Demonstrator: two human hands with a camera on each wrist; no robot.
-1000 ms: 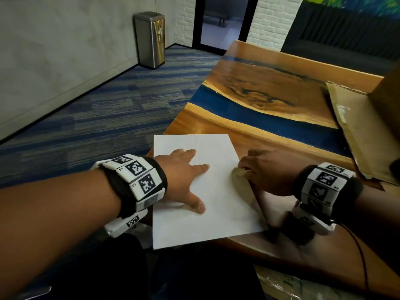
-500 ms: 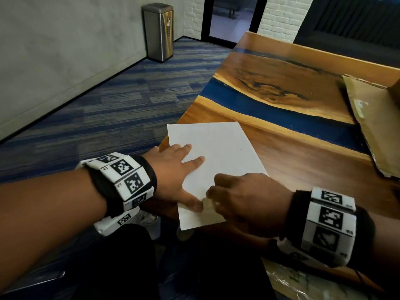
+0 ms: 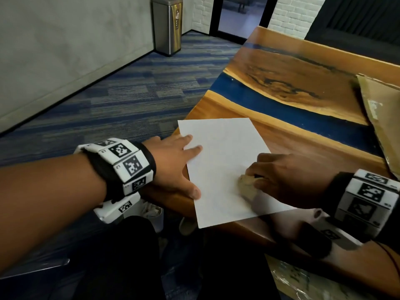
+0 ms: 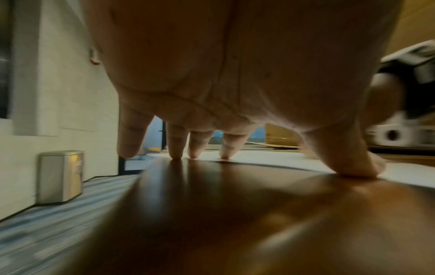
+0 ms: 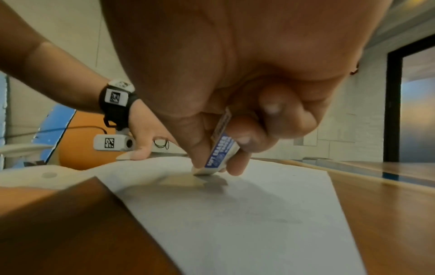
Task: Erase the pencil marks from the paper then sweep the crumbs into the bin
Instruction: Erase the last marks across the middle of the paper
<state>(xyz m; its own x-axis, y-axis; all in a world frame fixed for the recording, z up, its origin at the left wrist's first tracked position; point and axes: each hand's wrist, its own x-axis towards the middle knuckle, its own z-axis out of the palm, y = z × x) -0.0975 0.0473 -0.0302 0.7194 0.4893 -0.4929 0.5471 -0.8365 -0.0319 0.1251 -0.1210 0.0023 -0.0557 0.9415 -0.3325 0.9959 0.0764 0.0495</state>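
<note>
A white sheet of paper (image 3: 225, 165) lies at the near left corner of the wooden table (image 3: 303, 146), its near end hanging over the edge. My left hand (image 3: 173, 163) lies flat with spread fingers, pressing the sheet's left edge. My right hand (image 3: 279, 176) grips a white eraser (image 5: 220, 153) in a blue sleeve and holds its tip on the paper (image 5: 235, 214) near the right side. In the left wrist view my fingertips (image 4: 176, 154) and thumb touch the paper (image 4: 270, 160) and table. Faint grey marks show on the sheet in the right wrist view.
A steel bin (image 3: 167, 24) stands on the carpet by the wall, far left of the table. Flattened cardboard (image 3: 381, 118) lies on the table's right side. Crumpled white paper in a small container (image 3: 152, 213) sits on the floor below the table edge.
My right hand with the eraser went from the sheet's right edge to its near left part, then back right. The left hand stayed pressing the paper. The camera view shifted.
</note>
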